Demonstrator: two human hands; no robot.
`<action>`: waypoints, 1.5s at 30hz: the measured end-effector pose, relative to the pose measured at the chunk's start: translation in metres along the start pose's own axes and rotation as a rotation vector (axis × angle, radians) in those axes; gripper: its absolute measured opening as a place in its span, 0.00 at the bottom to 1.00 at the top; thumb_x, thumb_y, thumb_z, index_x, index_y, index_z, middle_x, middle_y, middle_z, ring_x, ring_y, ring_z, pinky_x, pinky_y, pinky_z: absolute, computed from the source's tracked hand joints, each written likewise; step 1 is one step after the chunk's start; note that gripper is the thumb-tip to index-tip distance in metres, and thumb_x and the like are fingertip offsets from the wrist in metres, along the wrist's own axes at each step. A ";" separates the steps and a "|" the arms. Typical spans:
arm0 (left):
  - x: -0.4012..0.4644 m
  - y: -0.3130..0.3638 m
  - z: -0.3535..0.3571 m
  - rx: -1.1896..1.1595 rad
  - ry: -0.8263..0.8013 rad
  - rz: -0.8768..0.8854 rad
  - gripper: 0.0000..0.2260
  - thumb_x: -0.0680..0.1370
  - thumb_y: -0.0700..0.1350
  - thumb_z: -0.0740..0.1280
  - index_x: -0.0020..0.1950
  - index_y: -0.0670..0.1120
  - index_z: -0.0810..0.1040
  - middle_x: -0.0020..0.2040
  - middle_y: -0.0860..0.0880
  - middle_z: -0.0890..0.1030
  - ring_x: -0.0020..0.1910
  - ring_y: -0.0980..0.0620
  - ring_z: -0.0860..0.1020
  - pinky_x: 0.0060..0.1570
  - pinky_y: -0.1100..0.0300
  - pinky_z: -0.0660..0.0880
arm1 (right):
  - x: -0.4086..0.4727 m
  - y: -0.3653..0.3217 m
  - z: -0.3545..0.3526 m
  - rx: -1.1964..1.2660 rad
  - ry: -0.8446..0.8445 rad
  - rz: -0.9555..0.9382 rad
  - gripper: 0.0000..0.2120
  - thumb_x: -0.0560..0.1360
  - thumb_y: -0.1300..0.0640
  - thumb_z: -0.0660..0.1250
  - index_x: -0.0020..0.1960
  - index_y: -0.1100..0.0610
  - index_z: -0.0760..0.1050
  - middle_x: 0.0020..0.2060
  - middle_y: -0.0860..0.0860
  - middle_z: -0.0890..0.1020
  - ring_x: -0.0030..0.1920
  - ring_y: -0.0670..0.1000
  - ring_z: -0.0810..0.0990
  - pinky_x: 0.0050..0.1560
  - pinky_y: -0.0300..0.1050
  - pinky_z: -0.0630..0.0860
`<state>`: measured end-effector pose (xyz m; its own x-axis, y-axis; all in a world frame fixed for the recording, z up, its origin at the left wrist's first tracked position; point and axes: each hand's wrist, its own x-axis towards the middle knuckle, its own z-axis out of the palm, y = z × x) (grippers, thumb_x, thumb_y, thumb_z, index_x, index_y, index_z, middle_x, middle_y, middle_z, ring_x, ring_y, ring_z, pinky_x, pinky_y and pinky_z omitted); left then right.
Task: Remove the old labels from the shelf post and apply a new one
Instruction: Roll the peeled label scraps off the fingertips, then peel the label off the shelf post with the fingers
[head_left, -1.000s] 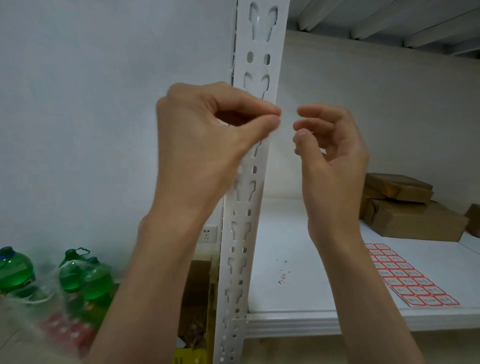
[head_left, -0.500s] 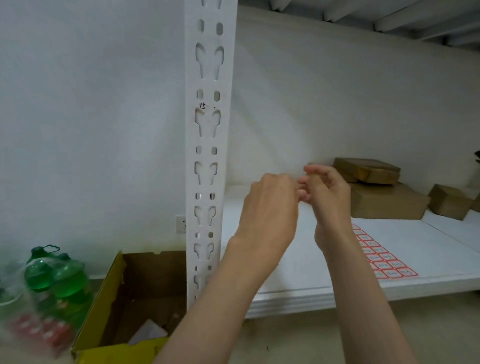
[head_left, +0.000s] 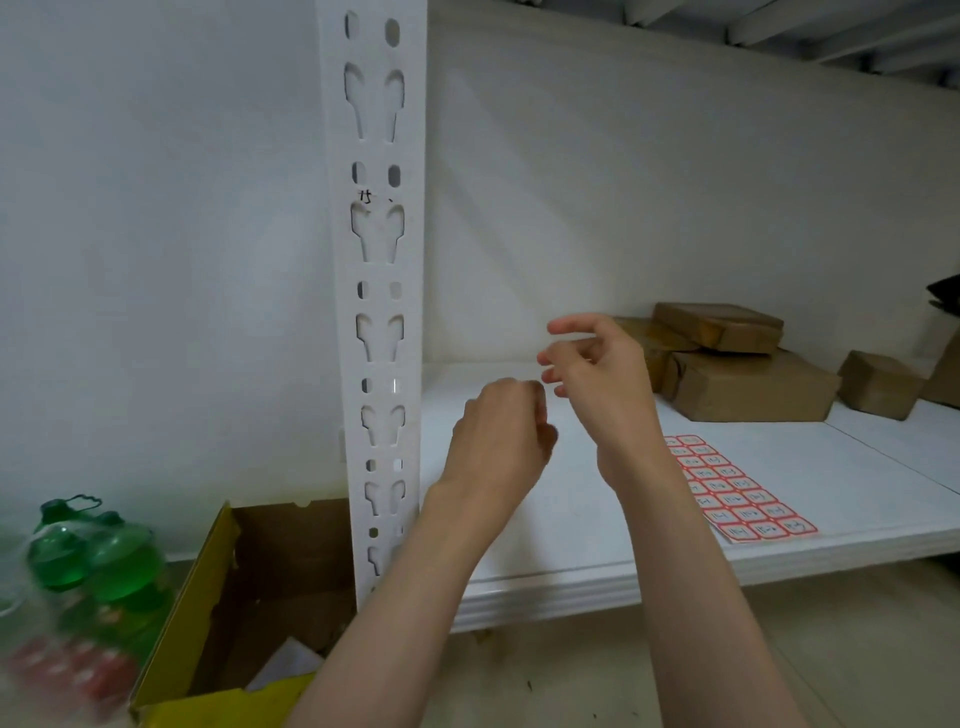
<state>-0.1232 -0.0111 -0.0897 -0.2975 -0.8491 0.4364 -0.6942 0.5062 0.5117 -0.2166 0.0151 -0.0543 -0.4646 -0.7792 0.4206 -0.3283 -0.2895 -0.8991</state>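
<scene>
At lower left stand green bottles (head_left: 98, 561), with an open box (head_left: 270, 597) beside them. The white post (head_left: 382, 291) rises left of centre — ink marks on it near the upper holes. Right of the post, over the shelf (head_left: 831, 467), the left hand (head_left: 501, 434) is curled; whether its grip pinches anything, I cannot tell. Just beside it, the right hand (head_left: 597, 371) has loosely released fingers. The label sheet (head_left: 737, 491) lies on the shelf at right — parcels (head_left: 748, 364) behind it.
</scene>
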 end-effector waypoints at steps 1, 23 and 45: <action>0.000 0.006 -0.009 -0.031 0.032 0.010 0.06 0.76 0.42 0.67 0.39 0.46 0.74 0.38 0.49 0.77 0.39 0.46 0.77 0.36 0.56 0.73 | 0.000 -0.006 0.000 0.029 0.020 -0.031 0.11 0.77 0.65 0.63 0.52 0.52 0.79 0.42 0.53 0.84 0.33 0.41 0.81 0.42 0.39 0.78; -0.036 -0.031 -0.211 -0.485 0.605 0.152 0.06 0.77 0.40 0.73 0.44 0.50 0.86 0.36 0.53 0.84 0.34 0.54 0.84 0.38 0.57 0.84 | -0.042 -0.094 0.069 0.027 0.096 -0.690 0.12 0.75 0.54 0.75 0.53 0.43 0.75 0.57 0.46 0.75 0.56 0.43 0.77 0.53 0.30 0.76; -0.022 -0.029 -0.184 -0.522 0.378 0.119 0.16 0.80 0.48 0.60 0.66 0.52 0.79 0.51 0.53 0.85 0.45 0.55 0.85 0.50 0.53 0.84 | -0.036 -0.095 0.097 -0.120 0.403 -0.807 0.06 0.73 0.58 0.73 0.46 0.57 0.77 0.46 0.54 0.74 0.42 0.44 0.70 0.45 0.27 0.71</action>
<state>0.0242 0.0204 0.0218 -0.0355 -0.7193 0.6938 -0.2329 0.6811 0.6942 -0.0891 0.0172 0.0039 -0.3019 -0.1050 0.9475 -0.7513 -0.5856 -0.3043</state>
